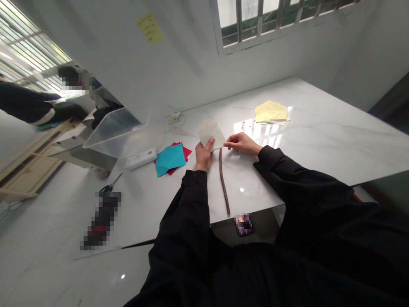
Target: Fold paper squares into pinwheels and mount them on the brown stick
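A pale cream square of paper (211, 133) with crease lines is held up over the table. My left hand (203, 155) grips its lower left part, the thumb lying on top. At the paper's lower right corner, my right hand (241, 143) pinches with thumb and forefinger. Beneath the paper a thin brown stick (223, 183) runs toward the table's front edge; its far end is hidden. To the left lies a blue sheet of paper (171, 158) on top of red paper (188, 151).
Yellow paper sheets (271, 111) lie at the back right. A white power strip (141, 158), scissors (109, 185) and a clear plastic bin (111, 132) stand or lie leftward. A yellow note (150, 28) sticks to the wall. Another person (76, 81) is at far left.
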A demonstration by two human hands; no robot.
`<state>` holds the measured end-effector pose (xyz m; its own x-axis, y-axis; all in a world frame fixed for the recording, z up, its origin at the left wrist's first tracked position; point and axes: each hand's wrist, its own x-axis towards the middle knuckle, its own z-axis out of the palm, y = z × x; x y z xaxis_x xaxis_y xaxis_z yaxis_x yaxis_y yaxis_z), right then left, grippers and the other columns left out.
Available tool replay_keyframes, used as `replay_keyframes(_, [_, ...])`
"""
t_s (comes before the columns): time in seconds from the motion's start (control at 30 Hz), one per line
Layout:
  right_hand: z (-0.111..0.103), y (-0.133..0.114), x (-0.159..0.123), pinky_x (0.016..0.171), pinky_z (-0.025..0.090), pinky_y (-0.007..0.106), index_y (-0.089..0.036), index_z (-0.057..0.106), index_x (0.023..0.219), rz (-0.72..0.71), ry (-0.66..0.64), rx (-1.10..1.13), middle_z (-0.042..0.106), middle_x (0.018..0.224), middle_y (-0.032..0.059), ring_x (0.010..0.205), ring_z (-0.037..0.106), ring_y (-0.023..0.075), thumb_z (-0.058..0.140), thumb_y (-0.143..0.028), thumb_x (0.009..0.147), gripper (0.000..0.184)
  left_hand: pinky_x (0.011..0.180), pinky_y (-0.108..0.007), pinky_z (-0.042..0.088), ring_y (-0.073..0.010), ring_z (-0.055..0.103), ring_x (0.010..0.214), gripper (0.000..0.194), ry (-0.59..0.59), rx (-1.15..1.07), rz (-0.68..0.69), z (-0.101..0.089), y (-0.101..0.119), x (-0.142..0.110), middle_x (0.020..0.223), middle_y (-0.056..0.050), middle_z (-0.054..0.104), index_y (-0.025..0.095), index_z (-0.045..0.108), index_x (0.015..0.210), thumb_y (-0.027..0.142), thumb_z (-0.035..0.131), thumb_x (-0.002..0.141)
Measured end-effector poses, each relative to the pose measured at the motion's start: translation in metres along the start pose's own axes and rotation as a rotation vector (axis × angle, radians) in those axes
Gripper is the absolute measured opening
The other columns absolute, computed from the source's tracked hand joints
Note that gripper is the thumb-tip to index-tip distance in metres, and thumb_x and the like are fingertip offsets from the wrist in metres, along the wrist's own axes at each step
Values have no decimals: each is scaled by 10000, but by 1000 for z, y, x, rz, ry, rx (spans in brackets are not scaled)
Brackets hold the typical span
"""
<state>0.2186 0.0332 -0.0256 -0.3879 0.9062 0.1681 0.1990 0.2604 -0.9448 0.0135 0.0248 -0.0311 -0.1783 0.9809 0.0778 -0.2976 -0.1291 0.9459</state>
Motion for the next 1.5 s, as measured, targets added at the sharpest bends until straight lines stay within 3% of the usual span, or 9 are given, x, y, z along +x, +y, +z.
replay_keyframes(0.6, [0, 1, 2, 569, 362, 260, -148, 740, 846, 20, -19, -3, 724, 739, 49, 591, 506, 112, 742, -613, 863, 466, 1099, -446, 545, -307, 726, 1202, 549, -21, 56, 55, 0, -3, 0, 1241, -161, 784, 142, 762, 1115, 467, 930, 706])
replay_keyframes(0.77, [1, 1, 3, 565, 390, 260, -167, 692, 831, 11, -8, 70, 707, 746, 49, 587, 500, 115, 715, -717, 869, 551, 1058, -428, 562, -305, 736, 1164, 554, -31, 106, 73, 0, -4, 1, 1208, -161, 796, 133, 778, 1092, 500, 928, 705])
replay_keyframes(0.9, [2, 2, 5, 553, 408, 264, -186, 619, 758, 6, 60, 165, 612, 670, 21, 574, 492, 118, 679, -796, 863, 622, 1006, -419, 575, -302, 751, 1099, 589, -59, 135, 62, -1, -6, 1, 1178, -171, 799, 116, 779, 1084, 528, 932, 692])
replay_keyframes(1.07, [1, 3, 6, 549, 402, 263, -183, 625, 736, 2, 94, 158, 539, 614, -5, 572, 476, 118, 713, -716, 881, 559, 961, -384, 584, -284, 757, 1044, 607, -97, 160, 59, -2, -5, -1, 1141, -164, 809, 108, 781, 1062, 547, 944, 675])
replay_keyframes(1.27, [1, 6, 6, 557, 418, 266, -170, 680, 762, 26, 122, 122, 569, 610, -2, 567, 491, 119, 734, -600, 901, 455, 961, -390, 588, -280, 763, 1024, 603, -93, 146, 61, -1, -5, -1, 1115, -159, 812, 110, 776, 1057, 551, 943, 681])
replay_keyframes(1.5, [1, 7, 6, 547, 408, 266, -167, 690, 757, 17, 137, 125, 561, 604, -8, 556, 494, 117, 747, -584, 877, 438, 982, -406, 581, -289, 760, 1046, 622, -117, 166, 56, 0, -1, -3, 1144, -167, 808, 111, 782, 1075, 539, 958, 661])
